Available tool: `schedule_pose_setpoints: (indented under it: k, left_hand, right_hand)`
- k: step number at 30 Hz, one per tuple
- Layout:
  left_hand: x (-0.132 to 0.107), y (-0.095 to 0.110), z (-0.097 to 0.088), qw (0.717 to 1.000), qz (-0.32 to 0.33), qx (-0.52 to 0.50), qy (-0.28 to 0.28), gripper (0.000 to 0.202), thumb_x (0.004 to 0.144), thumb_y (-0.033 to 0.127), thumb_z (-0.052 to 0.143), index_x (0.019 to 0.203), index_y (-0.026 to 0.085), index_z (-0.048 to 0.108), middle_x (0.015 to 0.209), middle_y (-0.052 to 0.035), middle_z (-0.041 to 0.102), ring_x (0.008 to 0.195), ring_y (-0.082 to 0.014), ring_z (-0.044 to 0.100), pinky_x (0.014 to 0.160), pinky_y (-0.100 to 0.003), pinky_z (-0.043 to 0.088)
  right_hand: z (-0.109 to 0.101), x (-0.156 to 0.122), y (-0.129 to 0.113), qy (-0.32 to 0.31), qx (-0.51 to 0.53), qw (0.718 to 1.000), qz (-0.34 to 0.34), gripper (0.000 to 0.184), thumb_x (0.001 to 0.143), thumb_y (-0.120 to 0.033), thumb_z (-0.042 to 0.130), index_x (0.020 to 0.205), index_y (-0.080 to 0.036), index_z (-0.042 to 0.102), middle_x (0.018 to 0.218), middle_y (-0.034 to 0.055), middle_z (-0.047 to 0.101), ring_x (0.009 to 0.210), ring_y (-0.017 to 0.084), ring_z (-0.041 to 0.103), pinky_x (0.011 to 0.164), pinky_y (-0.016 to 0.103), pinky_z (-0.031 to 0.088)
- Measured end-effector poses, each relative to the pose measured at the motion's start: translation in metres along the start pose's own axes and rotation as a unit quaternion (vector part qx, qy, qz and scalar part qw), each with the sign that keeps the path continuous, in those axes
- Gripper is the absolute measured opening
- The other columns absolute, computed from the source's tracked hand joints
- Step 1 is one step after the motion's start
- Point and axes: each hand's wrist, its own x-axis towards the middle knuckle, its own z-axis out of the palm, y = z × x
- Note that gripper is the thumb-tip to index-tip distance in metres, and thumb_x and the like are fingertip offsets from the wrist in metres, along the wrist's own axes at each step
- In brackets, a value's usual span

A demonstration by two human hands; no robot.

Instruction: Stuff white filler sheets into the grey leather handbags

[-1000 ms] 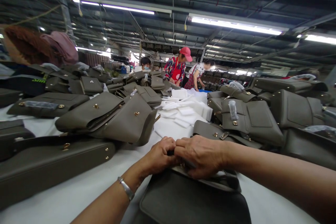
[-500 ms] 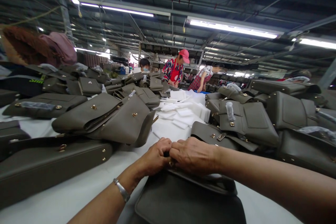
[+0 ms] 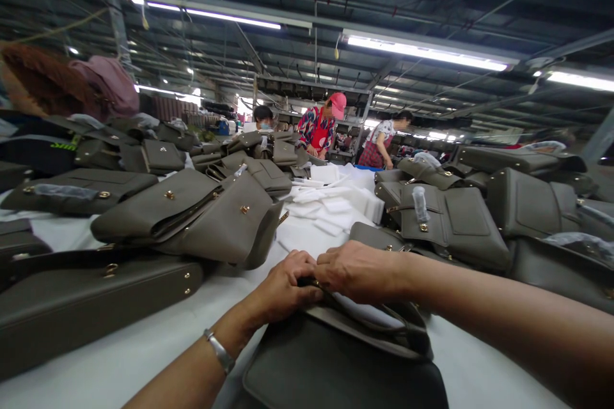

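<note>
At the near edge of a white tabletop (image 3: 119, 358), a worker's left hand (image 3: 283, 287) and right hand (image 3: 357, 271) are meeting knuckle to knuckle over the top of a grey bag (image 3: 345, 364). The fingers of both hands are curling shut on the bag's upper rim, where a strap (image 3: 384, 323) is looping out. Whatever small part is pinched between them is hidden. By the look of it, work on this bag is under way rather than finished, and it is one of many. A left heap (image 3: 201, 217) and a right heap (image 3: 455, 220) of matching bags are crowding the tabletop's side edges, with white foam sheets (image 3: 336, 208) lying between them. Which of those bags are done cannot be told. Other people (image 3: 322, 131) are working at the far edge.
</note>
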Motion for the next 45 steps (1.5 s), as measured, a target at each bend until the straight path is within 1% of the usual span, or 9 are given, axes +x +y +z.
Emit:
schedule_pose_setpoints:
  k: [6, 12, 17, 28, 32, 35, 40, 42, 45]
  left_hand:
    - [-0.001, 0.004, 0.000, 1.000, -0.001, 0.012, -0.003, 0.008, 0.077, 0.030, 0.067, 0.078, 0.023, 0.069, 0.085, -0.0001, 0.057, 0.092, -0.0187, 0.048, 0.082, -0.028, 0.037]
    - [-0.001, 0.009, -0.002, 0.999, -0.024, 0.038, 0.007, 0.008, 0.076, 0.031, 0.071, 0.077, 0.024, 0.071, 0.091, -0.0010, 0.061, 0.095, -0.0191, 0.050, 0.084, -0.028, 0.039]
    - [-0.002, 0.008, -0.002, 0.999, -0.024, 0.040, 0.012, 0.008, 0.074, 0.029, 0.072, 0.081, 0.025, 0.073, 0.090, -0.0017, 0.061, 0.094, -0.0192, 0.052, 0.084, -0.028, 0.040]
    - [-0.004, 0.012, -0.004, 0.998, -0.027, 0.048, 0.011, 0.010, 0.074, 0.030, 0.069, 0.080, 0.023, 0.073, 0.086, -0.0017, 0.060, 0.091, -0.0189, 0.053, 0.078, -0.027, 0.041]
    - [-0.005, 0.014, -0.004, 0.998, -0.029, 0.054, 0.005, 0.008, 0.073, 0.026, 0.071, 0.080, 0.023, 0.073, 0.084, -0.0011, 0.059, 0.089, -0.0181, 0.053, 0.077, -0.026, 0.040]
    - [-0.005, 0.016, -0.005, 0.998, -0.030, 0.051, 0.004, 0.007, 0.074, 0.025, 0.069, 0.079, 0.022, 0.073, 0.083, -0.0010, 0.059, 0.088, -0.0176, 0.053, 0.078, -0.026, 0.041]
    - [-0.004, 0.010, -0.006, 0.999, -0.026, 0.033, 0.012, 0.009, 0.074, 0.027, 0.068, 0.078, 0.021, 0.072, 0.085, -0.0019, 0.059, 0.089, -0.0183, 0.053, 0.082, -0.028, 0.041]
    - [-0.004, 0.009, -0.005, 0.999, -0.018, 0.031, 0.011, 0.010, 0.074, 0.028, 0.066, 0.079, 0.021, 0.071, 0.087, -0.0020, 0.060, 0.090, -0.0181, 0.053, 0.083, -0.028, 0.040]
    - [-0.005, 0.011, -0.003, 0.999, -0.011, 0.033, 0.013, 0.012, 0.076, 0.031, 0.064, 0.080, 0.021, 0.071, 0.090, -0.0023, 0.061, 0.091, -0.0181, 0.053, 0.084, -0.029, 0.039]
  right_hand:
    - [-0.012, 0.007, 0.009, -0.068, 0.000, 0.997, -0.030, 0.014, 0.077, -0.003, 0.057, 0.074, -0.016, 0.060, 0.076, 0.0009, 0.065, 0.071, 0.015, 0.056, 0.059, 0.025, 0.036]
    - [-0.014, -0.003, 0.005, -0.051, -0.001, 0.997, -0.059, 0.019, 0.080, -0.002, 0.051, 0.084, -0.018, 0.060, 0.084, 0.0018, 0.065, 0.077, 0.016, 0.057, 0.064, 0.025, 0.038]
    - [-0.015, -0.016, 0.002, -0.062, -0.021, 0.996, -0.061, 0.017, 0.082, -0.002, 0.051, 0.080, -0.018, 0.057, 0.081, 0.0019, 0.062, 0.074, 0.015, 0.054, 0.063, 0.027, 0.037]
    - [-0.013, -0.060, -0.028, -0.055, -0.017, 0.998, 0.005, 0.019, 0.095, -0.012, 0.038, 0.083, -0.018, 0.051, 0.082, 0.0048, 0.057, 0.069, 0.016, 0.047, 0.061, 0.032, 0.035]
    - [-0.005, -0.079, -0.038, -0.051, 0.021, 0.997, 0.060, 0.024, 0.098, -0.014, 0.031, 0.084, -0.019, 0.049, 0.085, 0.0053, 0.057, 0.073, 0.017, 0.048, 0.064, 0.032, 0.036]
    - [0.009, -0.091, -0.045, -0.007, 0.095, 0.986, 0.138, 0.025, 0.099, -0.017, 0.030, 0.089, -0.020, 0.053, 0.086, 0.0047, 0.057, 0.074, 0.017, 0.050, 0.064, 0.030, 0.037]
    - [0.035, -0.104, -0.049, 0.105, 0.180, 0.902, 0.379, 0.007, 0.091, -0.024, 0.052, 0.097, -0.022, 0.056, 0.086, 0.0012, 0.057, 0.077, 0.015, 0.054, 0.069, 0.027, 0.041]
    - [0.035, -0.106, -0.044, 0.100, 0.177, 0.885, 0.418, 0.010, 0.086, -0.026, 0.059, 0.095, -0.022, 0.057, 0.088, 0.0005, 0.059, 0.079, 0.016, 0.055, 0.068, 0.026, 0.041]
    - [0.023, -0.101, -0.033, 0.026, 0.175, 0.893, 0.414, 0.015, 0.080, -0.031, 0.064, 0.094, -0.025, 0.064, 0.090, -0.0003, 0.064, 0.079, 0.017, 0.058, 0.066, 0.026, 0.040]
